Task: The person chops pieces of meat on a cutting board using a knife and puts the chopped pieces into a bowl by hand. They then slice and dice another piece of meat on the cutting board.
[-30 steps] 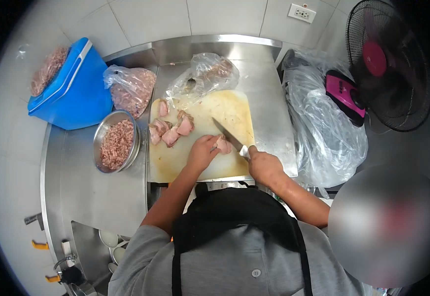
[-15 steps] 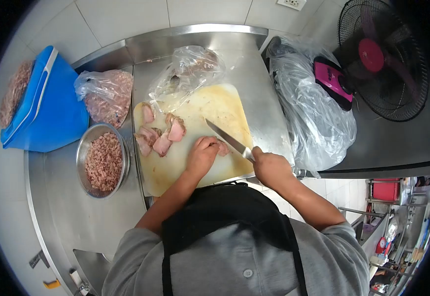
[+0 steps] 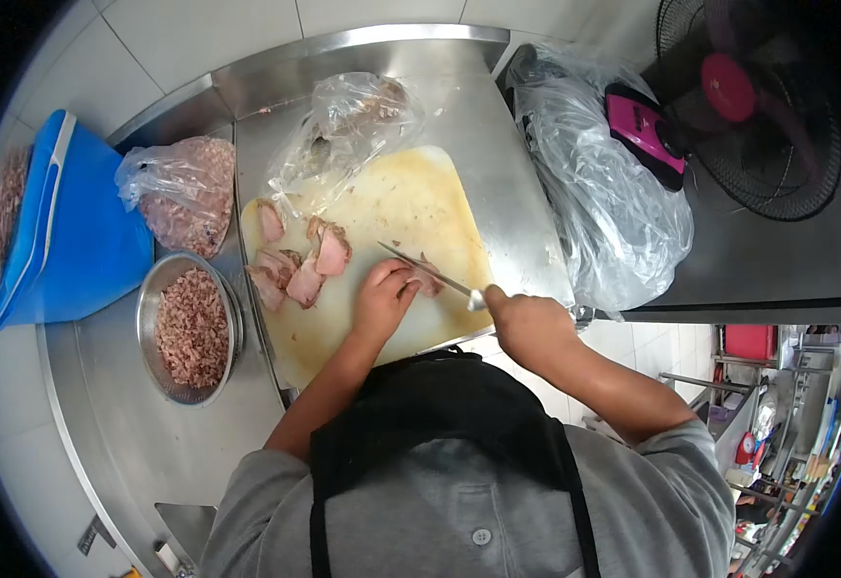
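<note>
My right hand [image 3: 531, 329] is closed round the handle of a kitchen knife [image 3: 451, 281], whose blade points up and to the left. The blade lies across a small piece of meat [image 3: 427, 284] near the front of the yellowed cutting board [image 3: 420, 193]. Just left of the blade, my left hand [image 3: 383, 294] presses curled fingers against the meat; its fingertips are partly hidden. Several pink slices of meat [image 3: 307, 282] rest on the left part of the board. A clear plastic bag [image 3: 353, 120] with meat inside overlaps the board's back edge.
To the left stand a metal bowl of chopped meat [image 3: 192, 328], a bag of minced meat [image 3: 189, 197] and a blue container [image 3: 73, 231]. Crumpled clear plastic [image 3: 603, 202] and a black fan with a pink base [image 3: 644, 135] occupy the right side.
The knife has swung to a flatter angle and its blade has moved down onto the meat. My left hand has shifted slightly left. The whole view has also shifted a little.
</note>
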Motion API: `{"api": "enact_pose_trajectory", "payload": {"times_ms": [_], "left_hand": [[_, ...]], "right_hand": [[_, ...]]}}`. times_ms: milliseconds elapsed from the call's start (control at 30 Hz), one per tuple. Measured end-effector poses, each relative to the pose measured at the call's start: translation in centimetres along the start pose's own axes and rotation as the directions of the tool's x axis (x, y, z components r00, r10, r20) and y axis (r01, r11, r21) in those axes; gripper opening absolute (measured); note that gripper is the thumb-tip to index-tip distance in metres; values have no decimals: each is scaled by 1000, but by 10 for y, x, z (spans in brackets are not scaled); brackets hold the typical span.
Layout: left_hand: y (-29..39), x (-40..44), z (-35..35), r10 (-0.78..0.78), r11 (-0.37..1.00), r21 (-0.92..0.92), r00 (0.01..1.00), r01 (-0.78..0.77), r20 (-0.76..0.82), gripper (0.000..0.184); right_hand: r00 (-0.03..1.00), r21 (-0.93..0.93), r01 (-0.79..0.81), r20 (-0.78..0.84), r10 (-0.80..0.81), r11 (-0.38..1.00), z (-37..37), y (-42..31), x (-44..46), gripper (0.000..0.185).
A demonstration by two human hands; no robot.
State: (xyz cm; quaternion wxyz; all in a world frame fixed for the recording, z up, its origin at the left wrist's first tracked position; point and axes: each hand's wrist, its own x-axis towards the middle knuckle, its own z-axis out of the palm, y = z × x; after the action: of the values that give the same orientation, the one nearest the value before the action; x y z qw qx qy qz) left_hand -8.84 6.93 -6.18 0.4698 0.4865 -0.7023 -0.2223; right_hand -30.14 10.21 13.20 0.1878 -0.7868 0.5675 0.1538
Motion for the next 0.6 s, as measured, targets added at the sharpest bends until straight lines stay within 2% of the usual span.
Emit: {"api": "enact_pose_trajectory", "payload": {"times_ms": [67, 133, 233, 333, 400, 433, 467, 567, 600], "left_hand": [[-7, -3, 2, 25, 999, 20, 1000, -25, 19, 13], [-10, -3, 1, 58, 997, 39, 997, -60, 47, 13], [-5, 5, -3, 76, 994, 76, 996, -80, 54, 12], [1, 4, -5, 72, 997, 17, 995, -73, 69, 10], [6, 2, -8, -74, 997, -4, 997, 74, 12, 10], [4, 0, -7, -79, 997, -3, 997, 79, 8, 10], [-1, -3, -4, -42, 999, -2, 999, 42, 9, 10], [-7, -6, 1, 4, 1000, -4, 1000, -4, 13, 9], [-8, -5, 1, 13, 1000, 2, 1000, -13, 2, 9]], "right_hand": [[996, -31, -48, 75, 50, 998, -2, -2, -4, 17], [999, 70, 7, -32, -5, 997, 25, -1, 14, 17], [997, 43, 19, -74, -16, 999, 41, -1, 57, 17], [1000, 32, -2, -24, 3, 999, 12, -2, 38, 18], [999, 33, 37, 11, -38, 999, -3, 5, 6, 21], [996, 1, -12, 88, 12, 1000, -18, -1, -7, 22], [996, -3, -8, 91, 9, 1000, -12, 0, -5, 22], [998, 91, 37, -48, -32, 995, 42, 6, 28, 21], [998, 89, 40, -48, -35, 995, 46, 4, 40, 21]]}}
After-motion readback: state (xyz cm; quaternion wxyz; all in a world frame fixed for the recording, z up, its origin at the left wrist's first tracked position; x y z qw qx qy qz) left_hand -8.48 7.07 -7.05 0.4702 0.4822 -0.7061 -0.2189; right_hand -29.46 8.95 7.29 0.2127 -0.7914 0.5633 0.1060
